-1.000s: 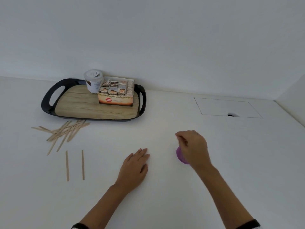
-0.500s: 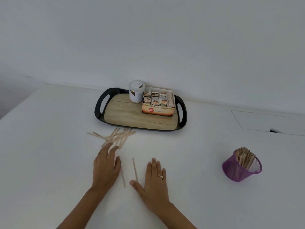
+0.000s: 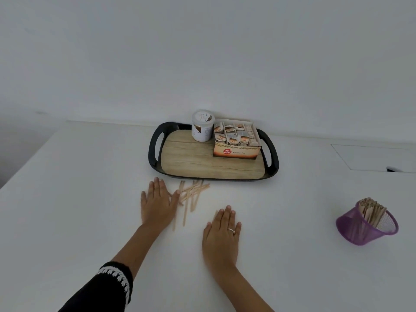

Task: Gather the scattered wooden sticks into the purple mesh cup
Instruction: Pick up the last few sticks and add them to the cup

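A: Left hand (image 3: 157,206) lies flat on the tabletop (image 3: 78,199), fingers (image 3: 157,185) spread and straight, thumb touching the loose sticks (image 3: 192,194). It holds nothing.

B: Right hand (image 3: 221,233)?

A: Also flat, fingers together and straight, empty. A ring (image 3: 231,230) is on one finger. One stick seems to poke out by its index finger, too blurry to be sure.

B: Where's the cup?

A: Purple cup (image 3: 360,230) sits well off to the right, tipped towards the camera, already packed with sticks. The loose pile is just in front of the tray (image 3: 154,152), some crossed, two lying lower between the hands.

B: Step in hand?

A: Looks like raking the pile together. Best way, I'd say: sweep both palms inward so the sticks line up parallel, then pinch the bundle at mid-length. Flat thin sticks are hard to lift singly off a smooth top.

B: Room?

A: Plenty of bare tabletop between the hands and the cup, so the carry path is clear. Tray rim is close behind the pile, so sticks could slide under it if pushed away. Left table edge is well clear. The tea box (image 3: 236,145) and tub (image 3: 202,127) sit on the tray, out of the way.
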